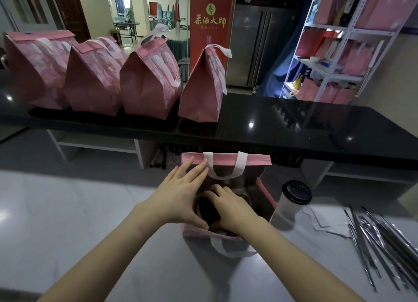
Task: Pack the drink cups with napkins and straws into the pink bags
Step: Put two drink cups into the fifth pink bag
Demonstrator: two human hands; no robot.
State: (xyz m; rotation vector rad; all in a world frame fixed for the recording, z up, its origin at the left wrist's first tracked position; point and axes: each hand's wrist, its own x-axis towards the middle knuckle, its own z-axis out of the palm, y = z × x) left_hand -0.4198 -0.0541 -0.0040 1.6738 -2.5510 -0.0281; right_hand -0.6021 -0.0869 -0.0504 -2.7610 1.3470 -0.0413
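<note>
An open pink bag with white handles stands on the pale counter in front of me. My left hand lies flat with straight fingers against the bag's left edge, holding its mouth apart. Inside the bag, my right hand curls its fingers over a cup with a black lid. A second white cup with a black lid stands upright just right of the bag. Wrapped straws lie in a loose heap at the far right, with white napkins beside them.
Several closed pink bags stand in a row on the raised black counter behind. A metal shelf at the back right holds more pink bags. The pale counter stretches to the left.
</note>
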